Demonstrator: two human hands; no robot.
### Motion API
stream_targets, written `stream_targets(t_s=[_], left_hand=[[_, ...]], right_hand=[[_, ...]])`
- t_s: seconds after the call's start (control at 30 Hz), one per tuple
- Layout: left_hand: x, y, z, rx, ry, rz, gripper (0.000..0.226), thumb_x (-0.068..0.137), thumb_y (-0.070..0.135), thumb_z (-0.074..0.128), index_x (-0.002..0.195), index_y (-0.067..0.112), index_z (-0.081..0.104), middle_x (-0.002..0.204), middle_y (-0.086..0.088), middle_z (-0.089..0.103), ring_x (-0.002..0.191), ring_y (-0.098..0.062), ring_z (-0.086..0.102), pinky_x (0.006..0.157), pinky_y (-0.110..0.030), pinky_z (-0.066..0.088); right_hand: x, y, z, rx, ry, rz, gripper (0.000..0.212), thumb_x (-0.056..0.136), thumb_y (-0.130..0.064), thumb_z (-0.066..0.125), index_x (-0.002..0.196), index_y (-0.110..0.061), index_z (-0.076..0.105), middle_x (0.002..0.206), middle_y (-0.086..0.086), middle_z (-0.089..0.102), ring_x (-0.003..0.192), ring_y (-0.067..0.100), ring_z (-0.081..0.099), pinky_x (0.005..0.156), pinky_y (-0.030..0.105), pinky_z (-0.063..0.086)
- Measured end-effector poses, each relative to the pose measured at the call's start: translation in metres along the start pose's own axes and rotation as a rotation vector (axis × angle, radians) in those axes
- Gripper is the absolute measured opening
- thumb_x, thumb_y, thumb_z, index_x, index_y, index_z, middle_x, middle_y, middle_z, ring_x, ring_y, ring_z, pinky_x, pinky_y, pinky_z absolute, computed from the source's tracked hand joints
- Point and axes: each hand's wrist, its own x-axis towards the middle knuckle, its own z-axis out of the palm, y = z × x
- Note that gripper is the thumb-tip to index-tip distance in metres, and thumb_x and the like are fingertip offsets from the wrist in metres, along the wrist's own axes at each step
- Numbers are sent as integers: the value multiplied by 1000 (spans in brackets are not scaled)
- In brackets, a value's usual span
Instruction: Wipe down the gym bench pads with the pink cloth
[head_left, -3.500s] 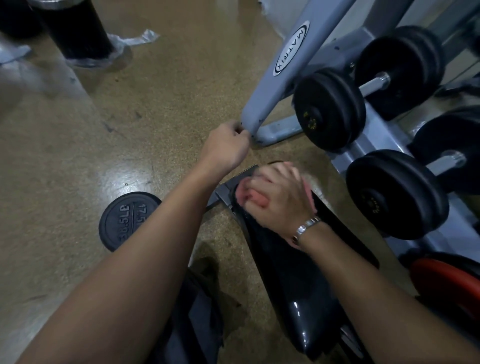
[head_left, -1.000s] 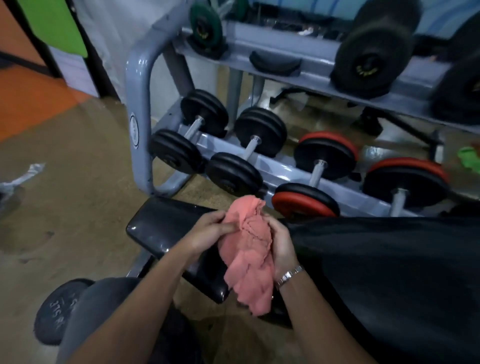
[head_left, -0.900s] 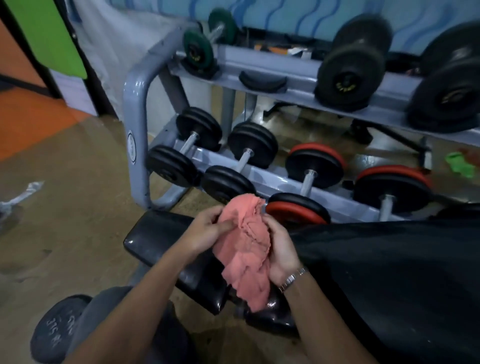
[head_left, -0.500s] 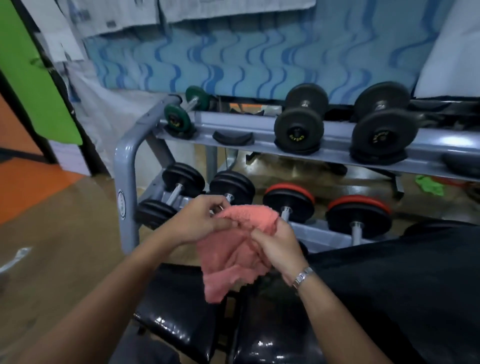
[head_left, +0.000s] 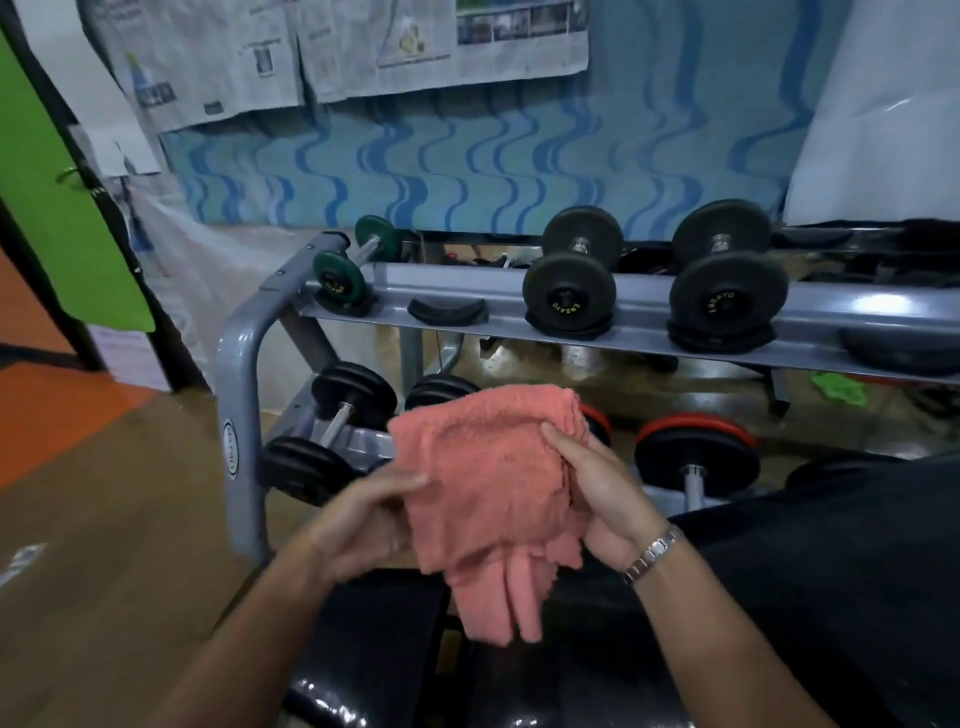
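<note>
Pink cloth (head_left: 488, 499) gripped by left hand (head_left: 363, 519) and right hand (head_left: 602, 493), hiding bench pads (head_left: 379, 649) below

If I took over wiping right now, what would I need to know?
Left hand: gripping the left edge of the pink cloth.
Right hand: gripping its right side.
The cloth is folded and held up in the air, above the black bench pads, not touching them.
Done: can't tell how much is wiped; the pads look shiny.
Left: lower the cloth and wipe the pads.
</note>
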Motion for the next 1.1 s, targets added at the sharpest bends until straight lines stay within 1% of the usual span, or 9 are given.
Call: stream_targets(t_s=[0.23,0.37,0.5,0.6,0.73,0.87,0.93,1.0,1.1], left_hand=[[4,-17,4,147,98,129,62,78,-30,56,125,9,68,103,-16,73,79,-25,73,58,-31,59],[-6,6,6,202,141,369,40,69,-20,58,81,9,83,94,-13,79,87,-27,74,70,-29,62],[-19,36,12,295,74,486,27,71,-6,69,55,15,76,126,-8,76,122,-19,68,84,-33,56],[-22,44,14,315,60,487,43,86,-3,60,51,19,72,111,5,79,102,-8,73,68,-21,56],[-11,37,-1,248,140,403,52,99,-3,39,61,16,69,90,3,74,91,-20,63,63,-24,49],[3,19,-13,179,152,264,9,83,15,56,85,12,64,100,-5,68,97,-26,56,74,-37,45],[12,1,-22,242,234,220,40,71,-5,72,104,17,63,112,-9,66,101,-30,61,62,-37,54],[18,-11,-23,219,346,185,69,64,-19,75,120,20,62,109,-7,69,99,-30,65,52,-37,55],[25,-33,-27,137,391,129,63,62,-10,81,116,19,70,89,3,78,85,-18,69,62,-31,56]], right_hand=[[0,16,-19,-20,49,47,48,82,23,57,118,-5,72,113,23,75,90,29,75,72,36,62],[3,11,-25,-29,74,-89,33,91,16,55,108,-3,76,108,22,76,99,36,72,73,37,62],[-5,-14,-22,-109,-75,-235,52,94,11,49,57,-16,76,120,3,77,113,19,72,84,33,58],[-7,-22,-22,-150,-120,-182,58,98,9,46,58,-19,76,109,-4,79,101,18,73,67,26,58],[-5,-16,-24,-105,-100,-68,51,101,0,37,79,-12,82,98,8,80,80,18,72,59,26,56],[-5,11,-25,-25,-42,50,46,102,-28,42,109,1,78,123,21,73,103,30,67,87,40,54],[-9,37,-24,-71,-22,44,28,99,-19,61,123,-14,75,119,12,77,103,24,72,86,37,57],[-13,69,-20,-127,-2,73,52,83,1,76,129,-22,69,118,11,77,105,25,73,92,39,56],[-24,124,-7,-213,-62,266,49,72,5,81,118,-7,71,107,15,78,87,26,76,74,33,61]])
